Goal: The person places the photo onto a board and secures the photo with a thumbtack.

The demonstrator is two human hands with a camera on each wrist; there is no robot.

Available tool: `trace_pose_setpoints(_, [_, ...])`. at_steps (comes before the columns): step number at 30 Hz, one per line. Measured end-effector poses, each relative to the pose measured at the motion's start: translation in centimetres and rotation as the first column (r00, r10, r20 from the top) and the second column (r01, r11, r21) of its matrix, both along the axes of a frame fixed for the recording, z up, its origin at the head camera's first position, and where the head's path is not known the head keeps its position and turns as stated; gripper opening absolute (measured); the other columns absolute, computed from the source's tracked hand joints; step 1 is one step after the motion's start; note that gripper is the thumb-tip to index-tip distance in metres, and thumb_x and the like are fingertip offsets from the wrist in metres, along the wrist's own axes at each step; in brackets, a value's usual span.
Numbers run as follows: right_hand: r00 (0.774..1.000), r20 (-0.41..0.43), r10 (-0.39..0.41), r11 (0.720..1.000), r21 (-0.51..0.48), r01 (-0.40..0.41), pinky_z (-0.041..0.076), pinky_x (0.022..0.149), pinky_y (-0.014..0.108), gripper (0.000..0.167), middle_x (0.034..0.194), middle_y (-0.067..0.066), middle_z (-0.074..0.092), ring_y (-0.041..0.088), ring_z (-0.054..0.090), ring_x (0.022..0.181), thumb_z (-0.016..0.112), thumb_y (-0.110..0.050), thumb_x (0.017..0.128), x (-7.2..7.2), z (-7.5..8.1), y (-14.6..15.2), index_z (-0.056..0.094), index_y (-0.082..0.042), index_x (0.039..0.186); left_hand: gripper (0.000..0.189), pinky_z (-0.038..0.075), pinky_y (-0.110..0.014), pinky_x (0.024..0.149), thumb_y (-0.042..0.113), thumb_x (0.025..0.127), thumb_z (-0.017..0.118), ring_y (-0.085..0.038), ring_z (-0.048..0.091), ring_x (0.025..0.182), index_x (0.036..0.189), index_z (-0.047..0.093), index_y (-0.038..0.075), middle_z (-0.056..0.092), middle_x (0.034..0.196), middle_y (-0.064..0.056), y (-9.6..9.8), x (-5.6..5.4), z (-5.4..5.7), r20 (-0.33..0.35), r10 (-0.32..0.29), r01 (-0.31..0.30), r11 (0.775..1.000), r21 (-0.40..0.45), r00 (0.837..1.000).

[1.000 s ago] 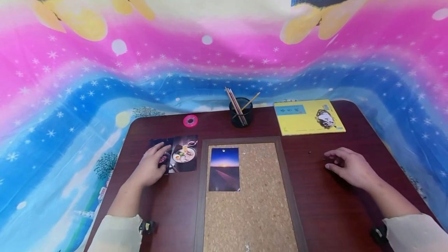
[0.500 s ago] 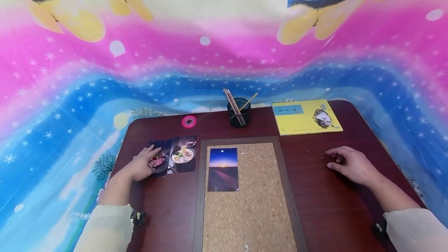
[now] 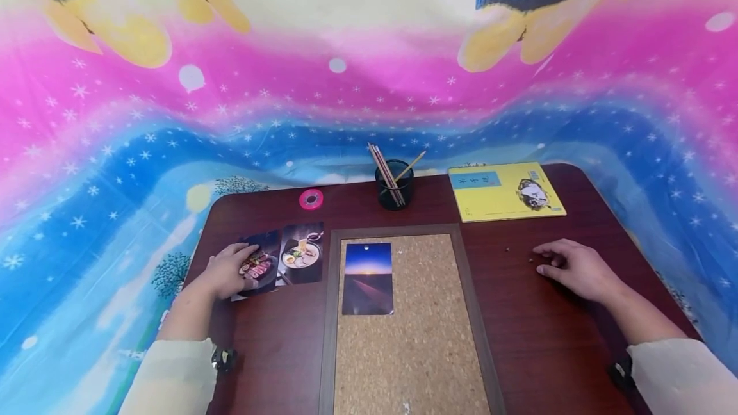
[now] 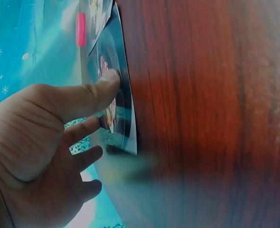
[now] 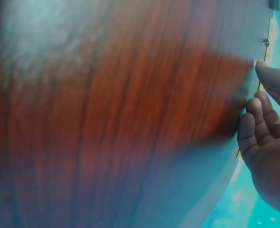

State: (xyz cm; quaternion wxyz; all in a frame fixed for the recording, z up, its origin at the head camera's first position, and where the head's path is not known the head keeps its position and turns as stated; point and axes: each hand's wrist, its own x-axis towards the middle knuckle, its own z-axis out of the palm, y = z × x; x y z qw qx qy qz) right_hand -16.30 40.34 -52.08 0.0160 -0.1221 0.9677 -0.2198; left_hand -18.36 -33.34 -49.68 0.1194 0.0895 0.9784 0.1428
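Observation:
My left hand (image 3: 227, 271) rests on a photo of sliced meat (image 3: 259, 265) at the left of the table, thumb and index fingertip on its face. Thumb and fingers are nearly straight in the left wrist view, and the photo's near edge (image 4: 132, 133) bows up a little. Beside it lies a photo of a noodle bowl (image 3: 301, 253). My right hand (image 3: 579, 271) rests at the right of the table, fingers loosely bent, holding nothing. Close to its fingertips is a small pin (image 3: 530, 260), with another small pin (image 3: 507, 249) farther off.
A framed cork board (image 3: 426, 338) lies in the middle, a sunset photo (image 3: 368, 287) pinned at its upper left. Behind stand a pink ring-shaped roll (image 3: 311, 199), a black mesh cup (image 3: 394, 194) of pencils and a yellow book (image 3: 513, 194). A printed curtain (image 3: 346, 101) surrounds the table.
My left hand has moved left and slid the meat photo left and slightly toward me, turning it and uncovering more of the noodle photo's side. The right hand has stayed almost still.

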Motion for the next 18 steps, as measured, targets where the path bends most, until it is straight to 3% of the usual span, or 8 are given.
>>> trace_pose_setpoints(5, [1.0, -0.018, 0.021, 1.0, 0.018, -0.021, 0.052, 0.07, 0.037, 0.031, 0.108, 0.005, 0.069, 0.016, 0.059, 0.084, 0.082, -0.019, 0.091, -0.3, -0.2, -0.4, 0.076, -0.012, 0.121, 0.083, 0.028, -0.077, 0.108, 0.031, 0.077, 0.089, -0.057, 0.04, 0.134, 0.146, 0.055, 0.0, 0.044, 0.146, -0.033, -0.4, 0.2, -0.4, -0.015, 0.012, -0.012, 1.0, -0.002, 1.0])
trace_pose_setpoints(11, [1.0, -0.015, 0.024, 0.999, 0.027, -0.024, 0.055, 0.073, 0.04, 0.027, 0.108, 0.006, 0.071, 0.017, 0.062, 0.086, 0.082, -0.017, 0.091, -0.6, -0.3, -0.8, 0.078, -0.012, 0.117, 0.087, 0.025, -0.073, 0.114, 0.03, 0.077, 0.09, -0.057, 0.026, 0.146, 0.143, 0.052, -0.01, 0.031, 0.159, -0.035, -0.6, 0.2, -0.9, 0.022, 0.001, -0.002, 0.996, 0.085, 1.0])
trace_pose_setpoints(18, [0.999, -0.015, 0.031, 0.999, 0.022, -0.03, 0.055, 0.071, 0.037, 0.023, 0.105, 0.004, 0.072, 0.016, 0.063, 0.085, 0.081, -0.014, 0.091, -0.7, -0.2, -1.1, 0.079, -0.013, 0.114, 0.113, 0.029, -0.071, 0.114, 0.046, 0.069, 0.095, -0.057, 0.022, 0.147, 0.15, 0.042, -0.012, 0.024, 0.162, -0.036, -0.8, 0.3, -1.3, 0.076, 0.006, -0.015, 0.993, 0.114, 0.997])
